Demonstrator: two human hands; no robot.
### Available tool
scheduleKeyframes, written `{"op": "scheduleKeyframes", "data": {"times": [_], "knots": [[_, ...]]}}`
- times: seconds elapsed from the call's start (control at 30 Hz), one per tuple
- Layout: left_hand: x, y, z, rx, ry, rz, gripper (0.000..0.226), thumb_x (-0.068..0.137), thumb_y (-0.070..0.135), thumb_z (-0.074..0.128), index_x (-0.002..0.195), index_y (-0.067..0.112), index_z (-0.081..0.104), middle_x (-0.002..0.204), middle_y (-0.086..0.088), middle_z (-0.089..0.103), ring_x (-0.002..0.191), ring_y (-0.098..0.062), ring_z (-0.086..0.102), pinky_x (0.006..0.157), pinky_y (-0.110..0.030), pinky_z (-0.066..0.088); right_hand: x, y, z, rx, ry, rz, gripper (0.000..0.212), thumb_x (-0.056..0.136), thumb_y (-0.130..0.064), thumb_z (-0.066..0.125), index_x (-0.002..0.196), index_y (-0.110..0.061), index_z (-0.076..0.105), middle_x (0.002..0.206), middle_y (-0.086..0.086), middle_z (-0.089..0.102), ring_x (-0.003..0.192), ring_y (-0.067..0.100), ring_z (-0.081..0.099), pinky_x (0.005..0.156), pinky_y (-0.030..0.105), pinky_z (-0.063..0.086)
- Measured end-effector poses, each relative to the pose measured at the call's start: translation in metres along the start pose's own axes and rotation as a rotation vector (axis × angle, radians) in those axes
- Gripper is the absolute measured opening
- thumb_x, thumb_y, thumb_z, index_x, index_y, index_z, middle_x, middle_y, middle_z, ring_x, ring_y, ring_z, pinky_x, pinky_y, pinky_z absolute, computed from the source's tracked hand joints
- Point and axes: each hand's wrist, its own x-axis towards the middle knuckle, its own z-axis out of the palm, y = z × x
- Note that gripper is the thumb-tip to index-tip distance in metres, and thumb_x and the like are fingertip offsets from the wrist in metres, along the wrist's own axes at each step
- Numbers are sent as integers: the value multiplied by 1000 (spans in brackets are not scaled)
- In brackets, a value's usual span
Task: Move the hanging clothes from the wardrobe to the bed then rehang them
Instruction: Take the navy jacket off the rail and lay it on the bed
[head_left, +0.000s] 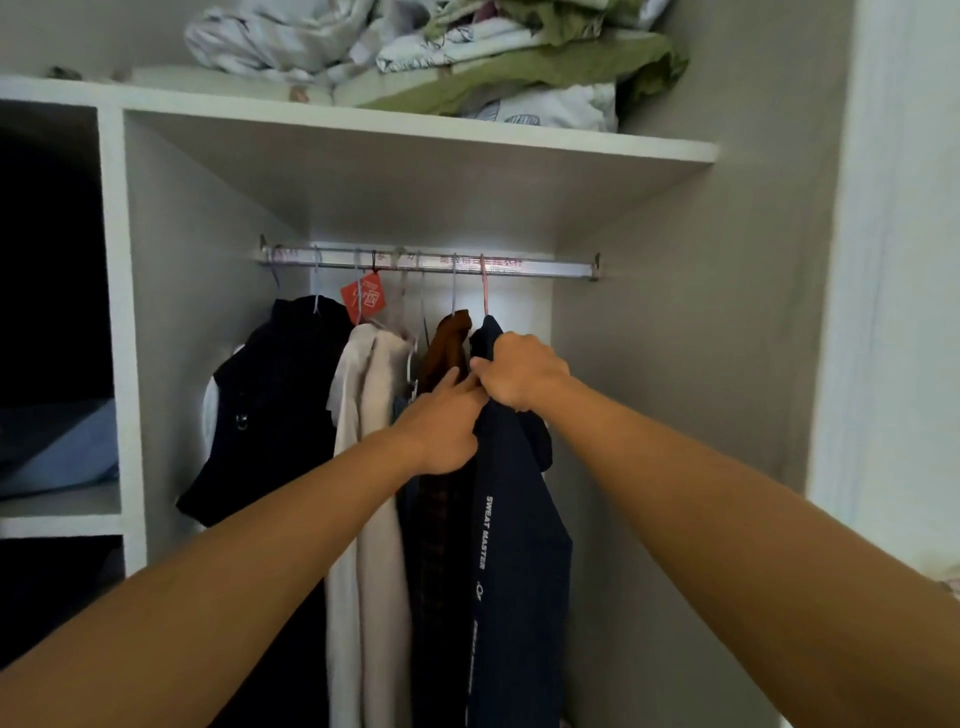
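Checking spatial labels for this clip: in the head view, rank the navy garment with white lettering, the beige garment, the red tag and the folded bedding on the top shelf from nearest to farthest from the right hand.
1. Navy garment: gripped by the right hand.
2. Beige garment: to the left, past the left hand.
3. Red tag: upper left, under the rail.
4. Folded bedding: on the top shelf, above.

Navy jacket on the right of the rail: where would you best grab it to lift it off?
Probably at the shoulders, just below the pink hanger hook, coming from the front as the right hand does now. The navy jacket hangs last on the rail, with open space on its right, so lifting there should unhook it cleanly.
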Motion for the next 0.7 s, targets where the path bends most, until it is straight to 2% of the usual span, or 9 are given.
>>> {"op": "scheduleKeyframes", "data": {"times": [0.13, 0.2, 0.27, 0.3, 0.37, 0.4, 0.5, 0.6, 0.7], "knots": [[15, -12, 5, -40, 16, 86, 62, 81, -3, 46, 142, 13, 44, 143, -13, 43, 130, -32, 42, 99, -48, 44, 20, 1, 8, -122, -41, 47, 15, 98, -21, 49, 88, -10, 53, 96, 8, 56, 83, 24, 53, 70, 33, 43], [20, -19, 9, -20, -21, 64, 43, 84, 0, 46, 125, 6, 58, 132, -16, 55, 133, -33, 39, 102, -48, 42, 26, 4, 9, -176, -57, 55, 12, 95, -13, 49, 84, -9, 51, 101, 10, 58, 83, 24, 52, 69, 34, 43], [25, -25, 11, -10, -35, 42, 29, 89, 7, 47, 112, 2, 64, 126, -16, 61, 142, -30, 31, 108, -46, 37, 31, 5, 10, -211, -46, 56, 20, 94, -9, 50, 74, -10, 45, 104, 12, 60, 83, 24, 54, 68, 33, 44], [26, -28, 12, 0, -27, 39, 27, 91, 11, 49, 110, 2, 65, 125, -15, 62, 142, -29, 29, 109, -45, 36, 33, 5, 10, -225, -34, 58, 16, 93, -8, 50, 77, -9, 48, 105, 12, 60, 84, 25, 55, 68, 32, 44], [28, -30, 12, 24, 1, 49, 27, 93, 17, 52, 111, 3, 66, 124, -15, 62, 141, -28, 32, 110, -43, 35, 34, 6, 9, -251, -2, 66, 6, 94, -9, 52, 94, -6, 57, 108, 12, 61, 90, 26, 59, 67, 31, 45], [28, -29, 12, 34, 9, 58, 28, 93, 20, 53, 113, 5, 65, 128, -14, 61, 142, -28, 31, 112, -43, 34, 34, 7, 9, -252, 26, 70, 7, 94, -10, 53, 98, -5, 57, 108, 13, 61, 91, 26, 60, 67, 31, 45], [26, -24, 10, 53, 9, 78, 35, 96, 24, 53, 126, 8, 60, 139, -13, 53, 144, -28, 28, 116, -38, 25, 36, 11, 4, -209, 116, 89, 11, 93, -9, 54, 101, -3, 58, 108, 15, 62, 97, 29, 62, 65, 30, 45], [24, -19, 7, 42, 42, 40, 37, 95, 24, 51, 127, 6, 55, 130, -15, 57, 130, -31, 43, 109, -37, 30, 34, 15, -8, -198, 165, 103, 20, 92, -11, 55, 108, 0, 58, 113, 18, 60, 103, 33, 61, 68, 32, 45], [20, -12, 2, 17, 43, 0, 42, 96, 23, 49, 133, 4, 47, 140, -19, 47, 140, -33, 31, 111, -41, 30, 28, 19, -24, -194, 195, 89, 20, 92, -13, 57, 105, 1, 58, 111, 20, 61, 103, 37, 61, 68, 34, 45]]}}
